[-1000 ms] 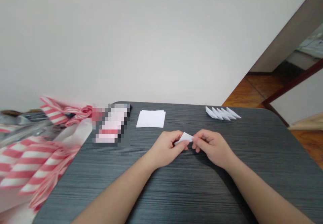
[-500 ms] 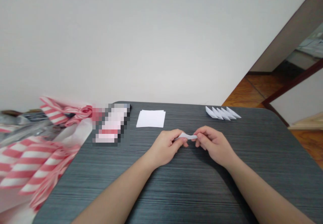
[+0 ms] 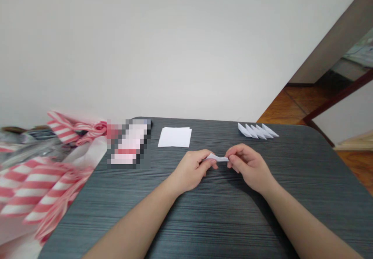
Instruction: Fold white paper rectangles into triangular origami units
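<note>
The left hand (image 3: 190,169) and right hand (image 3: 250,167) tightly pinch a folded white paper strip (image 3: 217,158) between their fingertips, just above a dark grey table (image 3: 221,220). Farther along the table lie a stack of white paper (image 3: 175,137) and a row of folded paper pieces (image 3: 258,131), with a white wall (image 3: 175,49) beyond and a wood floor (image 3: 300,105) at right.

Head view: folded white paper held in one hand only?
No, the folded white paper is pinched between both the left hand and the right hand.

One head-worn camera looks forward and down, close above the table (image 3: 262,216), with the left hand (image 3: 190,169) and right hand (image 3: 250,167) below centre and a white wall (image 3: 186,49) beyond.
</note>
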`<state>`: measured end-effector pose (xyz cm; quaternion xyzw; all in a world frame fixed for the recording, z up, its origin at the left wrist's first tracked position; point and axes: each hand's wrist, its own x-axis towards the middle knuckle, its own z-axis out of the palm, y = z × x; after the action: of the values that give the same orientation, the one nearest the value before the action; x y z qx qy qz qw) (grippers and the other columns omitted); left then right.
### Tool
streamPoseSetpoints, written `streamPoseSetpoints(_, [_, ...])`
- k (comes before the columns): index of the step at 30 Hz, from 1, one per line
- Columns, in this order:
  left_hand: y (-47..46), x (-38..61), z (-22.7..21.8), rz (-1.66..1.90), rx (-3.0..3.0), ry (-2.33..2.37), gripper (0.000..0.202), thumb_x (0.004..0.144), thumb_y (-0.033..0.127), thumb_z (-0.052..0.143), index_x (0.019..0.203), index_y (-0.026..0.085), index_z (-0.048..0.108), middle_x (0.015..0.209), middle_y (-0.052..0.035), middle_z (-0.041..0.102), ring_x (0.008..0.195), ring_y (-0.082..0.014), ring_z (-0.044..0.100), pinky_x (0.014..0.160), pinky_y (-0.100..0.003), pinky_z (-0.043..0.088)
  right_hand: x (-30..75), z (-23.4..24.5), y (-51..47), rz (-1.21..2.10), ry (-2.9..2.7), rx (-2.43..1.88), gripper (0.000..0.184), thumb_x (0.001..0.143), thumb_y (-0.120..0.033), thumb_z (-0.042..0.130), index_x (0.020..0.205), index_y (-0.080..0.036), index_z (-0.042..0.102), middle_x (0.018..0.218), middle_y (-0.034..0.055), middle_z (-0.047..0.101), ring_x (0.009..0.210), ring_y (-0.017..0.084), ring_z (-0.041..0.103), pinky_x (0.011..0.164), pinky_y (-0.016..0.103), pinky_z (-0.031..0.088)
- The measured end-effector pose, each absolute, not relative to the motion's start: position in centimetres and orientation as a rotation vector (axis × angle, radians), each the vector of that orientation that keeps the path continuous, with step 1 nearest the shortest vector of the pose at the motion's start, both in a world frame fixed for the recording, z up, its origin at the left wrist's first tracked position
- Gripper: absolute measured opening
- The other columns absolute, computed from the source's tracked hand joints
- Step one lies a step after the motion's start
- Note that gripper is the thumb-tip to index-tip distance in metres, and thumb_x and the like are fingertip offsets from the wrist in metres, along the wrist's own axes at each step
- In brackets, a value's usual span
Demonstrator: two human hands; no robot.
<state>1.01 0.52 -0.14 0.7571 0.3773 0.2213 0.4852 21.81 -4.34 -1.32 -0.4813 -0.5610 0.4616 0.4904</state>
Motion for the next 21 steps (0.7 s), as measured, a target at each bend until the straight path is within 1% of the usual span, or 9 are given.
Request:
streamPoseSetpoints(4, [0.49, 1.05, 0.04, 0.538, 1.839, 0.928, 0.027, 0.096, 0.029, 0.049, 0.085, 0.016, 0.07, 0.061, 0.0032, 0.058, 0.052, -0.0085, 0.052, 0.053, -0.018, 0.038, 21.94, -1.46, -4.28, 1.075, -1.428, -1.0, 0.002, 0.094, -0.023, 0.059, 0.092, -0.023, 0.06, 0.1, 0.0051, 0.062, 0.072, 0.013, 0.058, 0.056, 0.025, 0.044])
streamPoseSetpoints(6, [0.49, 1.08, 0.19, 0.538, 1.841, 0.935, 0.027, 0.095, 0.029, 0.049, 0.084, 0.016, 0.07, 0.057, 0.0039, 0.055, 0.051, -0.0085, 0.051, 0.052, -0.018, 0.038, 21.99, -1.37, -4.29, 1.049, -1.481, -0.987, 0.005, 0.095, -0.022, 0.058, 0.092, -0.024, 0.062, 0.104, 0.0057, 0.061, 0.072, 0.013, 0.058, 0.058, 0.026, 0.046])
streamPoseSetpoints(10, [0.53, 1.1, 0.33, 0.541, 1.851, 0.932, 0.027, 0.095, 0.028, 0.049, 0.084, 0.016, 0.07, 0.056, 0.0042, 0.054, 0.05, -0.0085, 0.05, 0.052, -0.018, 0.037, 22.0, -0.95, -4.35, 0.987, -1.549, -1.049, 0.008, 0.095, -0.021, 0.056, 0.093, -0.023, 0.064, 0.106, 0.007, 0.061, 0.075, 0.014, 0.059, 0.06, 0.028, 0.048])
streamPoseSetpoints(16, [0.57, 1.05, 0.26, 0.548, 1.867, 0.926, 0.026, 0.095, 0.026, 0.049, 0.084, 0.016, 0.07, 0.056, 0.0047, 0.055, 0.051, -0.0082, 0.051, 0.053, -0.018, 0.038, 22.0, -0.57, -4.25, 0.863, -1.67, -1.137, 0.01, 0.093, -0.02, 0.058, 0.095, -0.023, 0.067, 0.105, 0.0084, 0.064, 0.094, 0.021, 0.063, 0.072, 0.033, 0.052])
streamPoseSetpoints(21, [0.66, 0.97, 0.22, 0.558, 1.897, 0.898, 0.026, 0.096, 0.026, 0.049, 0.085, 0.017, 0.07, 0.057, 0.0045, 0.057, 0.051, -0.0085, 0.052, 0.054, -0.018, 0.039, 22.11, -0.82, -4.2, 0.827, -1.678, -1.168, 0.012, 0.093, -0.019, 0.057, 0.098, -0.023, 0.067, 0.106, 0.0076, 0.065, 0.097, 0.021, 0.063, 0.079, 0.034, 0.052])
